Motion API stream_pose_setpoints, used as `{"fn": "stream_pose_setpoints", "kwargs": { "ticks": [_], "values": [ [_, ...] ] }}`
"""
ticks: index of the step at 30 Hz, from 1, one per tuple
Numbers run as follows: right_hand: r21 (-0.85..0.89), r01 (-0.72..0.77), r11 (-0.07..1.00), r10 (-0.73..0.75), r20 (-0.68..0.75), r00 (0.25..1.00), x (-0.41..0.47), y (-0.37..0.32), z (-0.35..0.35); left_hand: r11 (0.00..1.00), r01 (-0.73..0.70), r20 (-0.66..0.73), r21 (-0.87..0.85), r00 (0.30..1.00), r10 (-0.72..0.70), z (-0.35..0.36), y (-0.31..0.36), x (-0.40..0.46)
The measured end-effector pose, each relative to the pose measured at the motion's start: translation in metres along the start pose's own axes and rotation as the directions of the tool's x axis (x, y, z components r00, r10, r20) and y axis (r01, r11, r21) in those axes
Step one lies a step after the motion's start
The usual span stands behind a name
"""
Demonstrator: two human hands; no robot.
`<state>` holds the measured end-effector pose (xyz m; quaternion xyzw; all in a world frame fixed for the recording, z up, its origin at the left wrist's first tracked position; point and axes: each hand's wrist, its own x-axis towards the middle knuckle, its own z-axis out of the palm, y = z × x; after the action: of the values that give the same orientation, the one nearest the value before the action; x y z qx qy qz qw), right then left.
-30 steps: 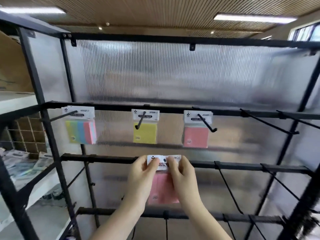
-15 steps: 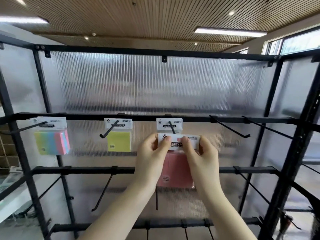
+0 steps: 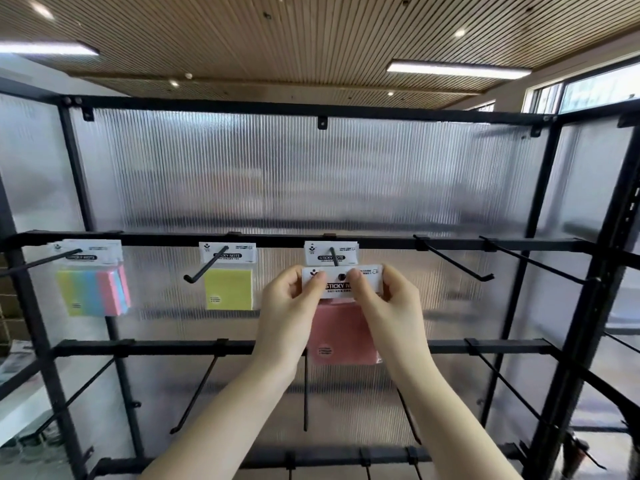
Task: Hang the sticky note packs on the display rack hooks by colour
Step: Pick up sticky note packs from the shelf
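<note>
We hold a pink pack [image 3: 341,332] by its white card header, the left hand [image 3: 289,306] and the right hand [image 3: 388,303] each pinching one top corner, so both grips are clamped on it. It hangs in front of the middle hook [image 3: 334,257] of the upper bar of the rack [image 3: 519,242], where another pink pack's header [image 3: 330,252] already sits. The hole in our header looks level with the hook tip. The tip could miss the hole and buckle the card, because our thumbs sit close to the hole. The pack looks flat, wrapped in clear film. The yellow pack [image 3: 228,289] and the striped pack [image 3: 91,289] hang further left.
</note>
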<state>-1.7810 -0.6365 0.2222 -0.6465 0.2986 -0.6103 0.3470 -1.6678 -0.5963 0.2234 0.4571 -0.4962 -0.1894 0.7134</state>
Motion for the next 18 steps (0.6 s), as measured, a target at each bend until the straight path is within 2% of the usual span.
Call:
{"fn": "stream_pose_setpoints", "kwargs": {
  "ticks": [6,13,18],
  "values": [
    [-0.049,-0.032,0.998,0.034,0.028,0.999,0.012,0.017,-0.001,0.997,-0.002,0.014,0.081,1.000,0.001,0.000,-0.024,0.012],
    [-0.079,-0.127,0.989,0.127,-0.006,0.992,0.033,0.052,-0.004,0.979,0.057,-0.127,0.196,0.991,-0.032,-0.004,-0.059,0.037],
    [-0.122,-0.169,0.978,0.170,-0.001,0.985,0.047,0.072,-0.003,0.971,0.099,-0.134,0.217,0.988,-0.070,-0.001,-0.077,0.047]
  ]
}}
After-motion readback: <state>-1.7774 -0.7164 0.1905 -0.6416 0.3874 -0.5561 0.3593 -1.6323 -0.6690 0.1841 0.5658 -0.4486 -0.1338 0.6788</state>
